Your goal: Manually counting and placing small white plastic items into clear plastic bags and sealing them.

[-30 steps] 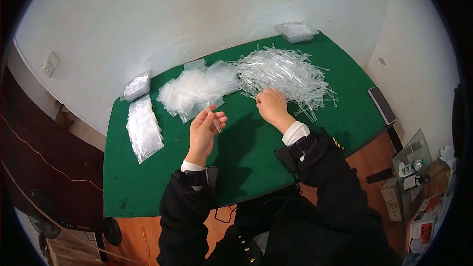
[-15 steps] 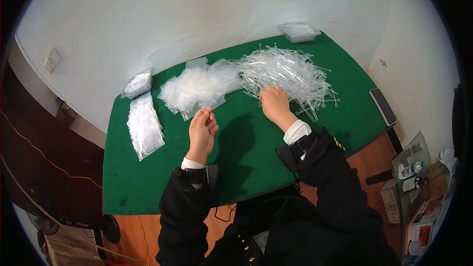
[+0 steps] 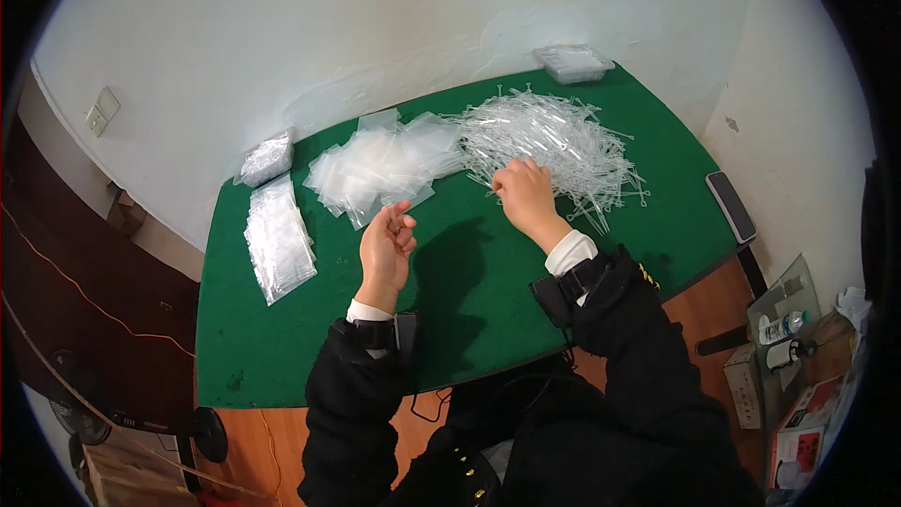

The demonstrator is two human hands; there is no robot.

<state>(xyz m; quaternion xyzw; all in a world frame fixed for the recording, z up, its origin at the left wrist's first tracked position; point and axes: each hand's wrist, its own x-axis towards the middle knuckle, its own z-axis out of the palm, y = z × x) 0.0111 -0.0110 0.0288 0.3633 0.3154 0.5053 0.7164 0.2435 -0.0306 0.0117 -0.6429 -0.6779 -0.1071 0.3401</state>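
Note:
My left hand (image 3: 385, 249) is raised over the green table with its fingers curled. Thin clear plastic sticks with looped ends (image 3: 389, 201) poke out at its fingertips; how many is too small to tell. My right hand (image 3: 527, 199) is at the near left edge of a big pile of the same clear sticks (image 3: 554, 136). Its fingers are pinched together, apparently on a stick at the pile's fringe. Left of that pile, and touching it, lies a loose heap of flat clear plastic bags (image 3: 375, 164).
Filled clear bags lie in an overlapping stack (image 3: 279, 239) at the left. Behind it is a clear packet (image 3: 267, 160); a clear box (image 3: 574, 63) stands at the far right edge. A phone-like device (image 3: 730, 207) lies on the green table (image 3: 310, 357) at its right edge.
My left hand's fingers have loosened and shifted slightly. The right hand remains at the pile's edge, nearly unmoved. The whole view has drifted slightly.

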